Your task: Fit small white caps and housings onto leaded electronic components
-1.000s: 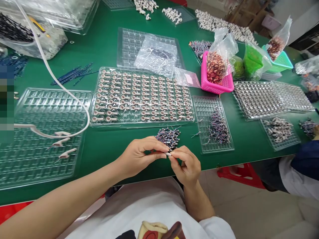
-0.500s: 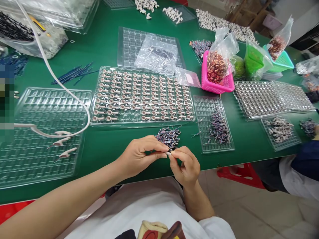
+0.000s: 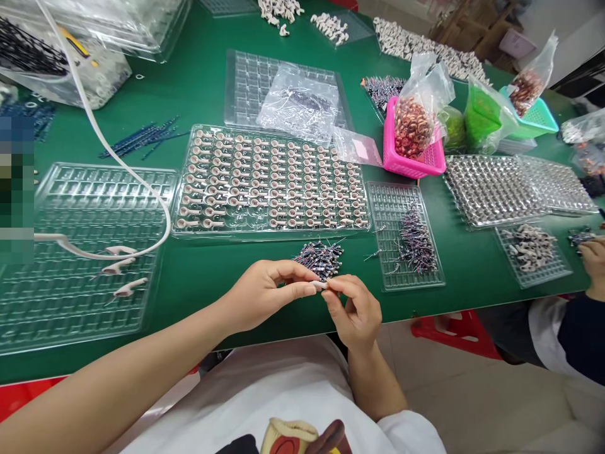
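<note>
Between my two hands is a small white part (image 3: 320,285), near the front edge of the green table. My left hand (image 3: 269,293) pinches its left end between thumb and fingers. The fingertips of my right hand (image 3: 354,309) close on its right end. Just behind them lies a pile of small dark wired pieces (image 3: 319,257). Farther back, a clear tray (image 3: 269,234) carries rows of white, spoon-shaped parts. More wired pieces rest in a smaller tray (image 3: 385,277) to the right. Several white parts lie in the left tray (image 3: 70,302).
A white cable (image 3: 101,135) arches over the left tray. Behind the trays stand a pink basket (image 3: 413,165) with a bag of copper-coloured rings and a green basket (image 3: 536,120). At the right edge, another person's hand (image 3: 594,261) is over the table.
The white part between my fingers has risen slightly and more of it shows. My right hand has tilted a little. The other person's hand has come into view at the right.
</note>
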